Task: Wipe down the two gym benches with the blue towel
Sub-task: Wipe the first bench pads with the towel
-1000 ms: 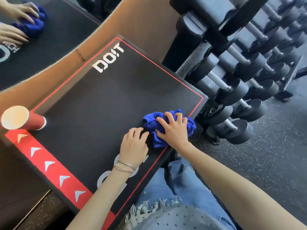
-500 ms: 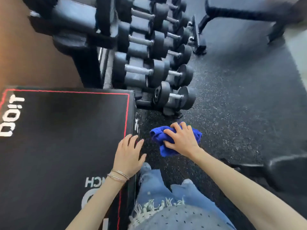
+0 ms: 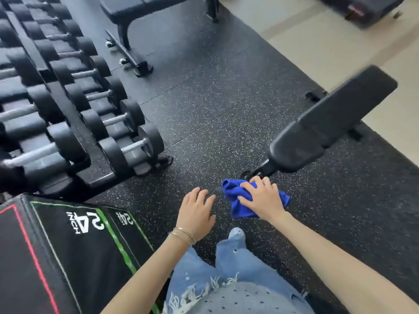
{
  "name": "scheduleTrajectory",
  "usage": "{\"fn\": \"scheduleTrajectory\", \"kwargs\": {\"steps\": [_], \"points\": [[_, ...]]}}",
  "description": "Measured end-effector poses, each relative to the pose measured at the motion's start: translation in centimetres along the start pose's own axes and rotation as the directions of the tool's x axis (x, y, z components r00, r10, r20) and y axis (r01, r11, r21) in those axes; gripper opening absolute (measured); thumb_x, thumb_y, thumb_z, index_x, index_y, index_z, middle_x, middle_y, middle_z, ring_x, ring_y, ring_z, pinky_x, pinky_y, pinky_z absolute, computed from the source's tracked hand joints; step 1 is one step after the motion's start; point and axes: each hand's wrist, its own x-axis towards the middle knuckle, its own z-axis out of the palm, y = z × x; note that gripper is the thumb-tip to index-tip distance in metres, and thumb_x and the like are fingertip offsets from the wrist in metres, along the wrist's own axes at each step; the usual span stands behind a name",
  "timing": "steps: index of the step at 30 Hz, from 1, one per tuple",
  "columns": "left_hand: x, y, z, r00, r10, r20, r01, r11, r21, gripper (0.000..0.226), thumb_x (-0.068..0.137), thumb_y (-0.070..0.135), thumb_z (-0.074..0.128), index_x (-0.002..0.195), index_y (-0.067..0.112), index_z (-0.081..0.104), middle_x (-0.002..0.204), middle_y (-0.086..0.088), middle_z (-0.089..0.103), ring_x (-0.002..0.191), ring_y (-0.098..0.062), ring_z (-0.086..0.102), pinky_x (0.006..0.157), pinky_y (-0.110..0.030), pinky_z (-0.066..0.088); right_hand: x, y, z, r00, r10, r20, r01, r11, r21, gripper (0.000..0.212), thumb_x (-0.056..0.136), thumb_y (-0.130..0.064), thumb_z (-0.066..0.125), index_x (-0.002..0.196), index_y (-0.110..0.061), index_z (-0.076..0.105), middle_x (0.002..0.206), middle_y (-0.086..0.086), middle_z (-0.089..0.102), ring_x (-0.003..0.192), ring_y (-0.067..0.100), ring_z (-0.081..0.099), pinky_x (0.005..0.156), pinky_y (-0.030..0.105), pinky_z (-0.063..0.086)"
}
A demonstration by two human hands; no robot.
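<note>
The blue towel is bunched in the right hand, held in the air above the speckled rubber floor, just near of the lower end of the inclined bench on the right. The fingers curl over the top of the wad and clamp it; a loose fold hangs below the palm. The left hand is empty, fingers spread wide and palm down, just left of the towel and touching nothing.

The towel looks soft, light and limp. It should crush to any shape and will not slip from a closed grip, but a loose corner can drag or snag. Holding it as a wad under a flat palm seems the best way to press it along the padding. The bench pad looks smooth, firm and slightly cushioned, so the cloth should glide; the pad tilts up toward the far right, and strokes will need to follow that slope.

A second, flat bench stands far, near the top, well apart from the hands. The dumbbell rack fills the left, and a black plyo box sits near left. The inclined bench's foot bracket, just beyond the towel, could catch the cloth. Open floor lies between the benches.
</note>
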Motion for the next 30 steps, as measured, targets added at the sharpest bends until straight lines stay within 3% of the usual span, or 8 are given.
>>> {"fn": "scheduleTrajectory", "kwargs": {"steps": [3,11,30], "points": [[3.1,3.6,1.4,1.0,0.029,0.01,-0.03,0.998,0.05,0.058,0.089,0.044,0.043,0.142,0.022,0.031,0.147,-0.004,0.034,0.14,-0.026,0.021,0.113,-0.039,0.021,-1.1,5.5,0.5,0.998,0.061,-0.008,-0.061,0.998,0.013,0.041,0.087,-0.055,0.049,0.116,-0.027,0.056,0.12,0.005,0.053,0.103,0.029,0.047,0.079,0.039,0.04],[11.0,11.6,1.7,0.992,0.108,0.067,-0.114,0.989,0.091,0.057,0.089,0.044,0.047,0.14,0.022,0.034,0.144,-0.004,0.036,0.139,-0.028,0.024,0.111,-0.04,0.024,-2.3,15.5,1.7,0.978,0.209,0.014,-0.21,0.977,0.037,0.041,0.087,-0.057,0.047,0.114,-0.027,0.055,0.115,0.003,0.052,0.1,0.029,0.046,0.077,0.039,0.042],[31.6,10.4,0.9,0.925,0.289,0.246,-0.323,0.94,0.109,0.058,0.085,0.038,0.054,0.136,0.018,0.036,0.139,-0.006,0.04,0.128,-0.028,0.035,0.101,-0.039,0.034,11.1,20.4,4.0,0.93,0.354,0.097,-0.362,0.929,0.081,0.038,0.088,-0.054,0.046,0.108,-0.023,0.055,0.113,0.008,0.05,0.101,0.032,0.044,0.076,0.042,0.037]]}}
